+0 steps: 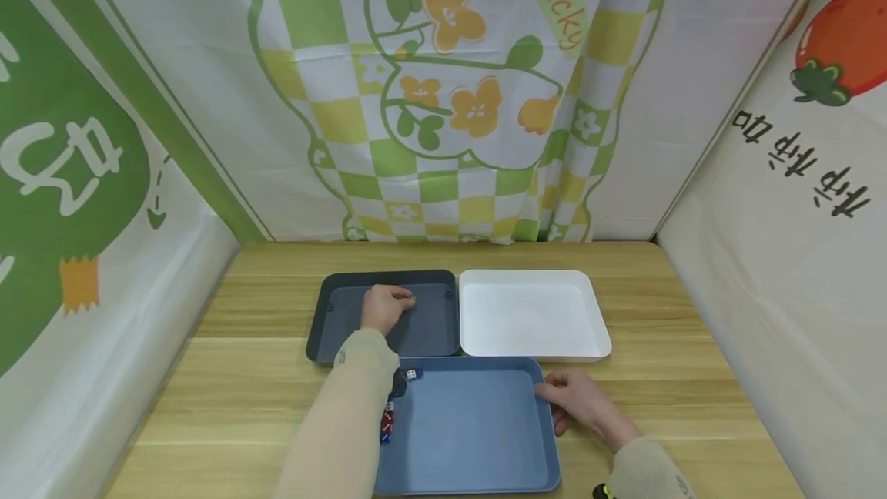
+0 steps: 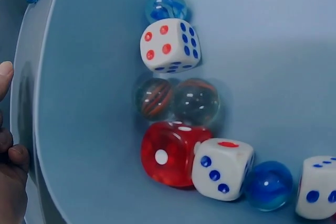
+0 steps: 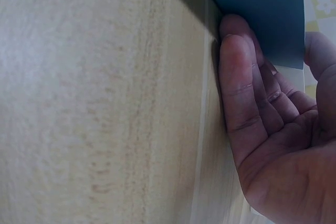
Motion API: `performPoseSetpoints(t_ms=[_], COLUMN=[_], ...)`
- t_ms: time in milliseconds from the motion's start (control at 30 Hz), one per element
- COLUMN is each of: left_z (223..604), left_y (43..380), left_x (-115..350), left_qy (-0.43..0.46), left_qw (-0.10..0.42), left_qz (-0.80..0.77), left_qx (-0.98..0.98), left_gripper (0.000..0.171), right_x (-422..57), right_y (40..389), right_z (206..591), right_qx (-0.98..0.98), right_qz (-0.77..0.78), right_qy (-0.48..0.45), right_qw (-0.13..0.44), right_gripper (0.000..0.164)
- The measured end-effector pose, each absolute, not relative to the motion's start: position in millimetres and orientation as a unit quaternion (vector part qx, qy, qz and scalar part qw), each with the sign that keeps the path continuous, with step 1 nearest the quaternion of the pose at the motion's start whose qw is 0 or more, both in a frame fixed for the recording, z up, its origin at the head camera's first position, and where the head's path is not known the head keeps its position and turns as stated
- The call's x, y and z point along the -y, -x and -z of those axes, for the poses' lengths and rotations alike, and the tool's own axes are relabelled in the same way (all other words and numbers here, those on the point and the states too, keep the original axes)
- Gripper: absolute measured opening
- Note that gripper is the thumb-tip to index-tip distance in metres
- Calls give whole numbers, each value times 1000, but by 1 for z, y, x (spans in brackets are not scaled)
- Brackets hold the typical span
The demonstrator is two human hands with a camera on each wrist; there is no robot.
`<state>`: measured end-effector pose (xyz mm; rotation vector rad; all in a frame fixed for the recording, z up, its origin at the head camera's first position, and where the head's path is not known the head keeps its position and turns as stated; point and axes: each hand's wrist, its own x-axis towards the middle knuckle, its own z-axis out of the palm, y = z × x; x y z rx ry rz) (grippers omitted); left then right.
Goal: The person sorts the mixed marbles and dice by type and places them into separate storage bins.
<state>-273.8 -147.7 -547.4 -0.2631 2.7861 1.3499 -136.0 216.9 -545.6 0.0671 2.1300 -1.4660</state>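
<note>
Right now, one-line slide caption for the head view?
Left hand over dark tray beside white tray, right hand holding blue tray.

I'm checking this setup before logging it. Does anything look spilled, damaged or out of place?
Nothing looks spilled or damaged. Mildly odd: the visible dice and marbles in the blue tray bunch around its far left corner, leaving most of its floor bare. The left sleeve hides part of that side.

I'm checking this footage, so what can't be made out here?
Head view: whatever the left hand holds, if anything, is too small to tell.
Head view: the left sleeve hides part of the blue tray.
Left wrist view: the right edge cuts off a white die.
Right wrist view: the blue tray's wall hides its inside.
</note>
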Motion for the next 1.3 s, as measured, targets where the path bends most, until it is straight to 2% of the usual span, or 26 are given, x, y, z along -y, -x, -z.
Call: performPoseSetpoints(t_ms=[600,1300], left_z=[547,540], left_y=[272,272], left_x=[149,146], left_qy=[101,120], left_qw=[20,50], left_qz=[-407,-399], left_qx=[-907,-908], left_gripper=[17,18], right_x=[-216,-217], right_y=[136,137], right_z=[548,545], right_qx=[-795,-796], right_qz=[545,541], right_qy=[-24,-27], right_qw=[267,272], right_gripper=[30,28])
